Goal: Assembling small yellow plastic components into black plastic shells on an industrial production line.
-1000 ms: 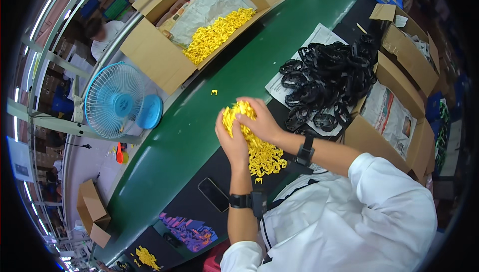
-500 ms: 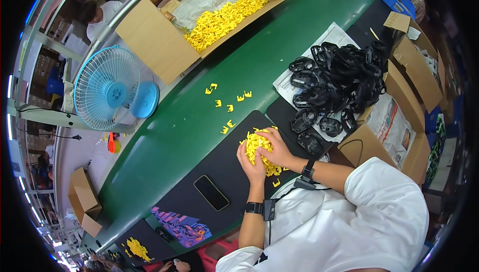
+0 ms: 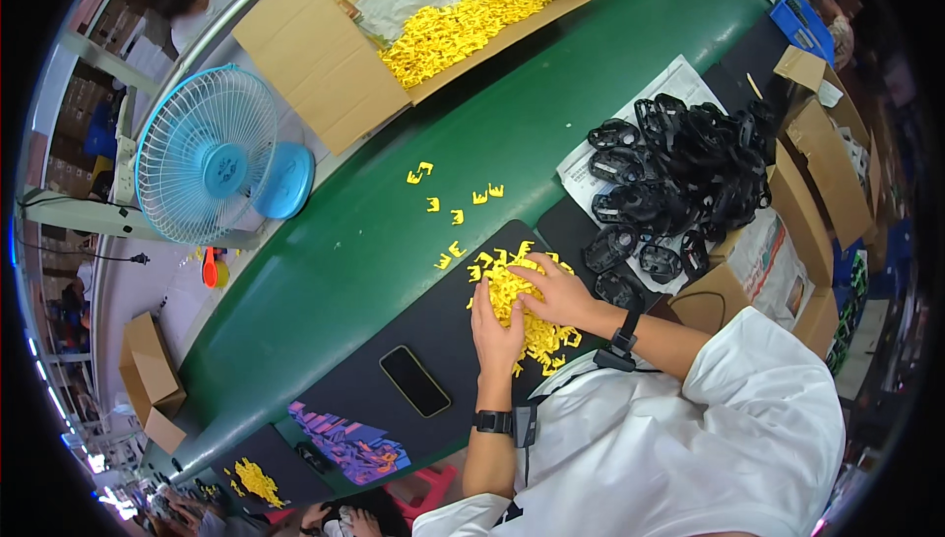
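A heap of small yellow forked plastic clips (image 3: 541,342) lies on the black mat (image 3: 369,384) in front of me. My left hand (image 3: 495,330) rests upright against the heap's left side, thumb apart from the fingers. Over the heap's right and upper side lies my right hand (image 3: 557,295), its fingers stretched out and spread. Both hands touch the clips, and neither grips any that I can make out. Loose yellow clips (image 3: 457,217) are scattered on the green table (image 3: 345,271) beyond the mat.
A cardboard box (image 3: 315,60) full of yellow clips stands at the back. Black plastic shells (image 3: 679,163) are piled on paper to the right, beside another open box (image 3: 797,178). A phone (image 3: 415,380) lies left of my hands; a blue fan (image 3: 221,168) stands far left.
The clips that were cupped between my hands have slumped and spread into a wider heap. My hands have loosened, with the right fingers more spread. The whole view has shifted slightly.
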`<state>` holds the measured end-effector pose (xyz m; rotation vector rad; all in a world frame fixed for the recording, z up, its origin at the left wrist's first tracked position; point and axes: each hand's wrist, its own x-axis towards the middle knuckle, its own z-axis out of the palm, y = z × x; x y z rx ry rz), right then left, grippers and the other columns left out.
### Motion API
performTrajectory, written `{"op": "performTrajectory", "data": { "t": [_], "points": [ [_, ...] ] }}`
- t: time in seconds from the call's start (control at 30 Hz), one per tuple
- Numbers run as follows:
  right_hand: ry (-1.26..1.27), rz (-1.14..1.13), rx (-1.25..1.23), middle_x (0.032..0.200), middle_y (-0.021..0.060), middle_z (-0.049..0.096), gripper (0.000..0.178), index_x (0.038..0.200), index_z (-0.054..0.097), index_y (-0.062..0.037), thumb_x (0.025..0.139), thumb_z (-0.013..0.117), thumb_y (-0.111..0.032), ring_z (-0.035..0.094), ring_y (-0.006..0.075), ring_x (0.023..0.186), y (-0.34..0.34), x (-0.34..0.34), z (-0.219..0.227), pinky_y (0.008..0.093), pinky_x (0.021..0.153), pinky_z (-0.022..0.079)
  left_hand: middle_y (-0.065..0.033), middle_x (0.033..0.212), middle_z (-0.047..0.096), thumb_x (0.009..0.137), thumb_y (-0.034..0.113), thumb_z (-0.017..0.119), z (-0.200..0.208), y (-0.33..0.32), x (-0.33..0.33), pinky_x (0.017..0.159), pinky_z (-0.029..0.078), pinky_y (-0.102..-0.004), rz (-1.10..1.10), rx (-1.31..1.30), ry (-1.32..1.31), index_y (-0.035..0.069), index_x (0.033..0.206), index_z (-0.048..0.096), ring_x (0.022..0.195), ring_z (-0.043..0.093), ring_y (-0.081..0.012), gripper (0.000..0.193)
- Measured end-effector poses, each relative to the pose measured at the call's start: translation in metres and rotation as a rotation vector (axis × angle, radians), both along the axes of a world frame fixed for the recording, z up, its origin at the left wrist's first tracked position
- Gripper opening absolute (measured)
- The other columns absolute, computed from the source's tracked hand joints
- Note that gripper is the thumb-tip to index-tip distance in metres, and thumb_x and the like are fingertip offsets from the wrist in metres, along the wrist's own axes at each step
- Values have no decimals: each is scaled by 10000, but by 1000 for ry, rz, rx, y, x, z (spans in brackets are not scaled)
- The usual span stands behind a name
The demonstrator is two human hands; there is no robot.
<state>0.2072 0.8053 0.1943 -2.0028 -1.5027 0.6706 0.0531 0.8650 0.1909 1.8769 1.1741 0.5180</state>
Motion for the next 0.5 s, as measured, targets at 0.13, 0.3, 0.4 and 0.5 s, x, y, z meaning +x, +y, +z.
{"op": "performTrajectory", "data": {
  "t": [0.13, 0.3, 0.4, 0.5],
  "points": [
    [-121, 104, -117, 1424, 194, 420, 535, 1405, 473, -218, 895, 603, -315, 549, 434, 1155, 9, 4, 18, 448, 908, 522, -288, 1424, 412, 870, 249, 652, 7, 10, -7, 1097, 330, -489, -45, -26, 47, 5, 1443, 352, 1333, 395, -419, 692],
    [-273, 252, -276, 1471, 204, 395, 534, 1401, 469, -187, 892, 593, -292, 582, 450, 1107, 22, 14, 34, 467, 853, 546, -291, 1434, 410, 878, 301, 640, 23, 22, -12, 1078, 368, -458, -174, -49, 253, 13, 1440, 362, 1320, 420, -420, 690],
    [-303, 241, -252, 1267, 172, 589, 420, 1249, 593, -146, 855, 629, -286, 665, 391, 939, 37, 27, 33, 436, 744, 572, -276, 1396, 465, 889, 330, 620, 31, 31, -13, 1030, 423, -457, -198, -30, 315, 55, 1415, 424, 1258, 491, -416, 625],
    [-269, 168, -266, 944, 130, 658, 257, 1017, 668, -109, 838, 650, -292, 675, 304, 846, 77, 54, 35, 424, 686, 560, -186, 1216, 631, 888, 305, 627, 40, 45, -15, 870, 527, -420, -200, -23, 370, 88, 1261, 590, 1068, 627, -358, 433]
  ]
}}
